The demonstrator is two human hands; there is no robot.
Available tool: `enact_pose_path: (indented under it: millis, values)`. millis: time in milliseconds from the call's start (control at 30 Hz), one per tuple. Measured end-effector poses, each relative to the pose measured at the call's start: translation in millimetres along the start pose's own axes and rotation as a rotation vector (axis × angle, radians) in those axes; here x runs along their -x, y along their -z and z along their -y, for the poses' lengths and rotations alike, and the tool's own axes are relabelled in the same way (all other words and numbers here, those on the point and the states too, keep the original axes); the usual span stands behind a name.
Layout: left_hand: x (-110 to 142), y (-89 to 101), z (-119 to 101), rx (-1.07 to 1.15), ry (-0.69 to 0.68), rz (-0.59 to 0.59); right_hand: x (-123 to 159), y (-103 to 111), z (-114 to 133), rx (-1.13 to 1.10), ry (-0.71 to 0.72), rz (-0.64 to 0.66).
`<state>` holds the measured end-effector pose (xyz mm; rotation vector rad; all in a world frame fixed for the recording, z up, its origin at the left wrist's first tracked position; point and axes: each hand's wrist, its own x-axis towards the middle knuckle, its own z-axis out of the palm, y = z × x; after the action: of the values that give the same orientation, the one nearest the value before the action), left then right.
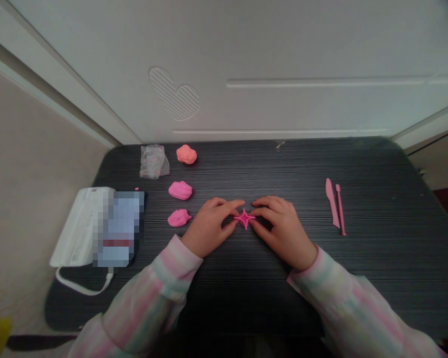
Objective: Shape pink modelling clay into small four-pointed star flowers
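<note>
Between my hands, over the middle of the dark table, is a small pink four-pointed star (244, 218) with a raised rim, like a clay cutter or mould. My left hand (213, 223) pinches its left point between thumb and fingers. On the other side, my right hand (280, 226) grips the right point the same way. Left of my left hand lie two pink lumps of modelling clay, one nearer (178, 218) and one farther (180, 190). An orange clay lump (186, 154) sits behind them. Whether clay fills the star I cannot tell.
A crumpled clear plastic bag (154, 161) lies at the back left. A phone (121, 228), its screen blurred, lies beside a white device (80, 226) with a white cable (84, 288). To the right are a pink plastic knife (332, 202) and a thin pink stick (341, 210).
</note>
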<state>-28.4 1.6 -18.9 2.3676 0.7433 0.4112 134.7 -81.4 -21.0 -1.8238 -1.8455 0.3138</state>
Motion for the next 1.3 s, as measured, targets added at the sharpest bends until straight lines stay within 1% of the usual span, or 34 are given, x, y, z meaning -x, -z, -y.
enact_pose_path:
  millis: [133, 233, 367, 433, 500, 567, 633, 700, 733, 833, 900, 967, 1100, 1300]
  values:
    - [1, 0.2, 1, 0.021, -0.034, -0.011, 0, 0, -1, -0.018, 0.004, -0.002]
    - [3, 1.4, 2, 0.082, -0.064, -0.073, -1, 0, 0, -0.058, -0.002, -0.030]
    - [3, 2.8, 4, 0.096, 0.012, -0.121, -4, 1, -1, -0.135, -0.036, -0.088]
    - [3, 3.2, 4, 0.093, 0.049, -0.139, -6, 4, -5, -0.163, -0.066, -0.131]
    - [2, 3.5, 4, 0.088, 0.060, -0.134, -8, 13, -14, -0.172, -0.116, -0.209]
    - [2, 3.7, 4, 0.078, 0.069, -0.133, -10, 26, -27, -0.168, -0.170, -0.304]
    - [2, 3.9, 5, 0.057, 0.085, -0.141, -11, 43, -45, -0.137, -0.227, -0.390]
    - [2, 4.3, 5, 0.046, 0.103, -0.150, -12, 60, -67, -0.095, -0.318, -0.431]
    - [2, 4.6, 5, 0.045, 0.103, -0.156, -12, 67, -78, -0.050, -0.365, -0.438]
    - [1, 5.4, 4, 0.044, 0.081, -0.150, -13, 79, -110, -0.008, -0.419, -0.443]
    - [1, 5.7, 2, 0.038, 0.072, -0.135, -15, 80, -127, 0.014, -0.447, -0.427]
    - [0, 5.9, 0, 0.028, 0.077, -0.131, -20, 79, -138, 0.043, -0.450, -0.408]
    - [0, 5.7, -2, -0.006, 0.067, -0.137, -29, 77, -147, 0.125, -0.445, -0.398]
    - [-2, 6.2, -5, -0.068, -0.018, -0.148, -29, 74, -144, 0.222, -0.421, -0.360]
